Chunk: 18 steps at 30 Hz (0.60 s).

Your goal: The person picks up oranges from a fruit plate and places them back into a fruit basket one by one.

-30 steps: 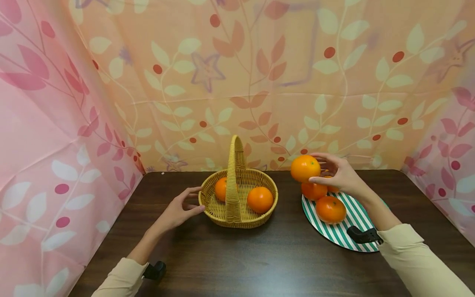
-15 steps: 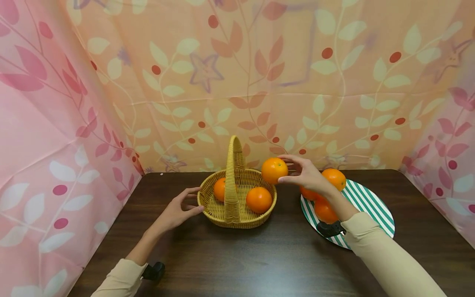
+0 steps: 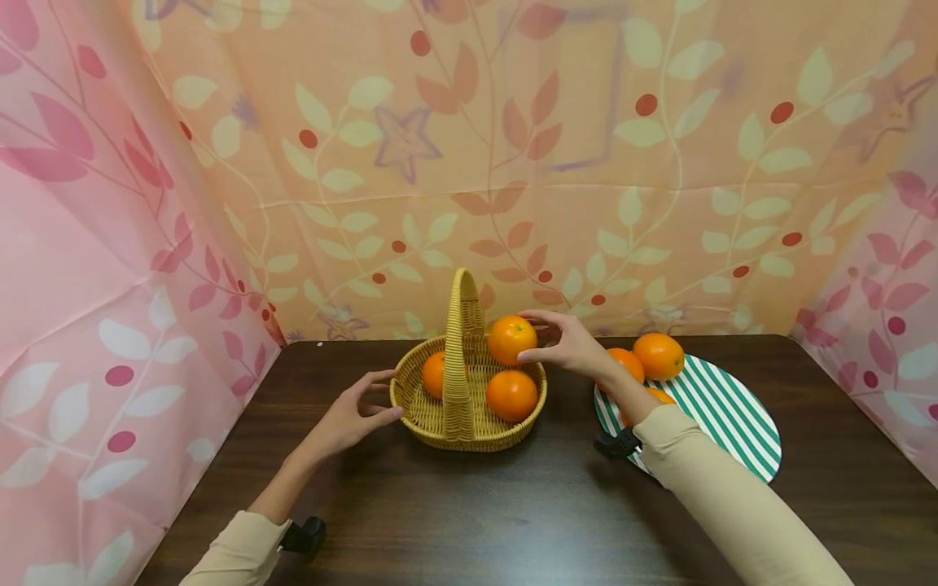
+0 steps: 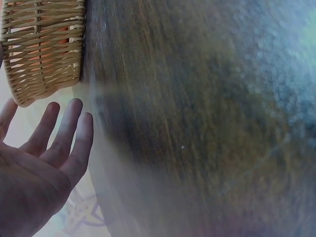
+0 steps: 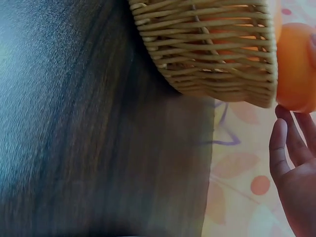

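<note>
My right hand [image 3: 572, 346] holds an orange [image 3: 511, 340] between thumb and fingers, at the back right of the yellow wicker basket [image 3: 469, 444]. In the right wrist view this orange [image 5: 296, 69] is above the basket rim, fingertips against it. Inside the basket lie two more oranges, one at the front right [image 3: 511, 396] and one at the left [image 3: 434, 374], partly behind the arched handle [image 3: 458, 366]. My left hand [image 3: 353, 417] touches the basket's left rim with thumb and index finger. Its other fingers [image 4: 64, 138] extend loosely beside the wicker in the left wrist view.
On the right lies a green-and-white striped plate [image 3: 733, 407] bearing several oranges [image 3: 658, 356], some partly hidden by my right forearm. A dark wooden table [image 3: 469, 513] carries everything. Patterned cloth [image 3: 513, 163] hangs behind and at both sides.
The right hand has carried the orange leftward from above the plate to over the basket and lowered it slightly. My left hand stays at the rim.
</note>
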Motion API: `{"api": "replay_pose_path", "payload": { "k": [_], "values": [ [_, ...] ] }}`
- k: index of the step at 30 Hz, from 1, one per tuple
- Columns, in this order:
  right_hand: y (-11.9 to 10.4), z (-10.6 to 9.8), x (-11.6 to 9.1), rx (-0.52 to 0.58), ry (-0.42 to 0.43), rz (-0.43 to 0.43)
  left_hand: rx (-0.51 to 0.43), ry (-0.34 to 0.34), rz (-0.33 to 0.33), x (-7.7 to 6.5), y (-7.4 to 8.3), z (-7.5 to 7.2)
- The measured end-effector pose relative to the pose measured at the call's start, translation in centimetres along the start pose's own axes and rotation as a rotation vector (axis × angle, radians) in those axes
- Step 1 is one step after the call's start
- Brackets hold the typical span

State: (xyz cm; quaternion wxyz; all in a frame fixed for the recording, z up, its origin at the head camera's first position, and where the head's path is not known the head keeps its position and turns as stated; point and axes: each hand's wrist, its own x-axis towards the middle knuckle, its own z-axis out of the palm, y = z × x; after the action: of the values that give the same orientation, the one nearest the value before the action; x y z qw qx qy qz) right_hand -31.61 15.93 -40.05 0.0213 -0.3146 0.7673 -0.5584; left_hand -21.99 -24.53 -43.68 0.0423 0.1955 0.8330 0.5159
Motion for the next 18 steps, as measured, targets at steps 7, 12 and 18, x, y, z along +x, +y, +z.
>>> {"api": "replay_pose_path", "payload": {
  "k": [7, 12, 18],
  "values": [
    [0.5, 0.9, 0.4, -0.015, -0.016, 0.017, -0.002, -0.006, -0.002, 0.1, 0.0, -0.1],
    [0.8, 1.3, 0.5, -0.013, -0.012, 0.027, 0.001, -0.005, -0.008, 0.1, 0.0, -0.2],
    [0.6, 1.3, 0.3, -0.016, -0.014, 0.028, -0.001, -0.004, -0.01, 0.0, -0.1, -0.2]
  ]
}}
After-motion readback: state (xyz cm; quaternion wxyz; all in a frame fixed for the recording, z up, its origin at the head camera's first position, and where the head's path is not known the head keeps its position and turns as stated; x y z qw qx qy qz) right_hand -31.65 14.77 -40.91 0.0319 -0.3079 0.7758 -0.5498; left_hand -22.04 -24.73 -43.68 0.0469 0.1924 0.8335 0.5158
